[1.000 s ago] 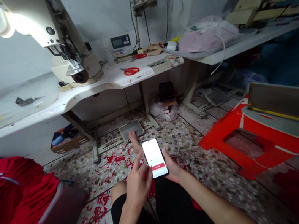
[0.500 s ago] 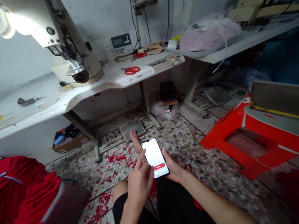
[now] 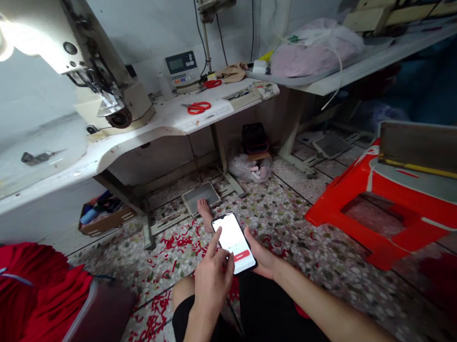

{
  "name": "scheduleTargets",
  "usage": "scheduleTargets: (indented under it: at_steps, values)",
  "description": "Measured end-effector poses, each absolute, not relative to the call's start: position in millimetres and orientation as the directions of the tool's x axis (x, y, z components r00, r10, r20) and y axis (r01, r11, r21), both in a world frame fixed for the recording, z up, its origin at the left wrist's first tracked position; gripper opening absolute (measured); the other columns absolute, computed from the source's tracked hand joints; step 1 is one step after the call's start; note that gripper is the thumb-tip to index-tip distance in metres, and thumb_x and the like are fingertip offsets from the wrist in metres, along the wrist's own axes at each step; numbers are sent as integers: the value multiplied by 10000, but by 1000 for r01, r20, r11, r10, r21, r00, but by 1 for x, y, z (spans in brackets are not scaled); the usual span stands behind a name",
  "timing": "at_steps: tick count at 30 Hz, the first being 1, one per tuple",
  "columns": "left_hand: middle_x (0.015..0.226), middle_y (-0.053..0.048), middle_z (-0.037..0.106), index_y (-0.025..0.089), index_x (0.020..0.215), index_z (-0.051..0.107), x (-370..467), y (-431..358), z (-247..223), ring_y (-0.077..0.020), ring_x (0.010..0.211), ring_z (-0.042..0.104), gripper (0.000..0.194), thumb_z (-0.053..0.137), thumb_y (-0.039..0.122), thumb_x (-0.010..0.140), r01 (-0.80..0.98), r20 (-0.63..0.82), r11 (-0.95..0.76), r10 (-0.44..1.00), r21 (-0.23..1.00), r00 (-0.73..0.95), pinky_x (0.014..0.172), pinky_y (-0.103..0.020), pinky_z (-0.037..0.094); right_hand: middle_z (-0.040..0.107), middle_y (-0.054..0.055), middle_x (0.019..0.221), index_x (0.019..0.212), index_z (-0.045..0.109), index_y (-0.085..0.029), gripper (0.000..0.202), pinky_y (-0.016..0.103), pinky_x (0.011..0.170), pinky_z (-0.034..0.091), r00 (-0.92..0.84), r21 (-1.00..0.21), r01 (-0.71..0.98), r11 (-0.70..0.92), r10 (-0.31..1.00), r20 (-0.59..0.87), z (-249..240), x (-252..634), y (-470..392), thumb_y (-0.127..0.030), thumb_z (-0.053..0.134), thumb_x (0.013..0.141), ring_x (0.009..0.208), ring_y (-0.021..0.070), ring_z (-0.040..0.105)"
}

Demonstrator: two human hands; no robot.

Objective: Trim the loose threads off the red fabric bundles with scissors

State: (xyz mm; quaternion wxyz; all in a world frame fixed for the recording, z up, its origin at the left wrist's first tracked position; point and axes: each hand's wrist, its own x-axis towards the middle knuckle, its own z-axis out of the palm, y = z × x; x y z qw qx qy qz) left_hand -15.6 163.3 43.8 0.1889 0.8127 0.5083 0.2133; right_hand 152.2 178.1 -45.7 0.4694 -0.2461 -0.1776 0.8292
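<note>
A smartphone [image 3: 231, 235] with a lit white screen and a red button near its bottom is above my lap. My right hand [image 3: 262, 256] is closed around its right edge, the fingers partly hidden behind it. At the left of the phone is my left hand [image 3: 211, 271], holding nothing. Its index finger stretches out over the upper left of the screen, and the thumb lies near the lower left edge. Whether the fingertip touches the glass I cannot tell.
Ahead stands a lit sewing machine [image 3: 106, 80] on a white table [image 3: 184, 122] with orange-handled scissors [image 3: 198, 108]. Folded red cloth [image 3: 21, 302] fills a bin at left. A red stool [image 3: 356, 195] stands at right. Red scraps [image 3: 154, 325] litter the floor.
The phone has shifted slightly left and tilted a little. The index finger of my left hand stays over the screen. The view has turned slightly.
</note>
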Motion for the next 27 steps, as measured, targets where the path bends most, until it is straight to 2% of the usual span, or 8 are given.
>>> scheduleTargets:
  at_steps: [11, 19, 24, 27]
  values:
    - [1630, -100, 465, 202, 807, 657, -16, 163, 43, -213, 812, 778, 232, 554, 232, 1014, 729, 155, -411, 906, 548, 394, 713, -340, 593, 786, 165, 1182, 1383, 652, -132, 775, 434, 980, 553, -411, -560, -677, -479, 876, -252, -45, 151, 178, -758, 365, 1028, 1087, 295, 746]
    - [1623, -127, 469, 209, 925, 687, -22, 161, 46, -265, 1081, 759, 141, 570, 214, 1004, 638, 284, -468, 882, 611, 375, 849, -350, 625, 788, 142, 1183, 1322, 697, -156, 745, 394, 969, 546, -378, -541, -699, -467, 884, -276, -47, 155, 180, -758, 373, 1026, 1050, 266, 749]
    - [1570, -107, 534, 222, 957, 686, -24, 149, 39, -251, 1107, 749, 135, 563, 205, 1009, 597, 311, -488, 871, 637, 380, 896, -358, 631, 792, 132, 1165, 1296, 708, -159, 770, 342, 867, 574, -363, -530, -705, -472, 881, -303, -50, 158, 182, -754, 291, 1042, 960, 237, 760]
    - [1538, -115, 566, 223, 989, 683, -22, 140, 33, -249, 1134, 739, 140, 548, 204, 1020, 575, 307, -497, 863, 650, 400, 914, -358, 631, 793, 149, 1145, 1339, 681, -149, 820, 363, 863, 582, -402, -517, -689, -508, 861, -312, -47, 160, 182, -772, 242, 1035, 964, 253, 764]
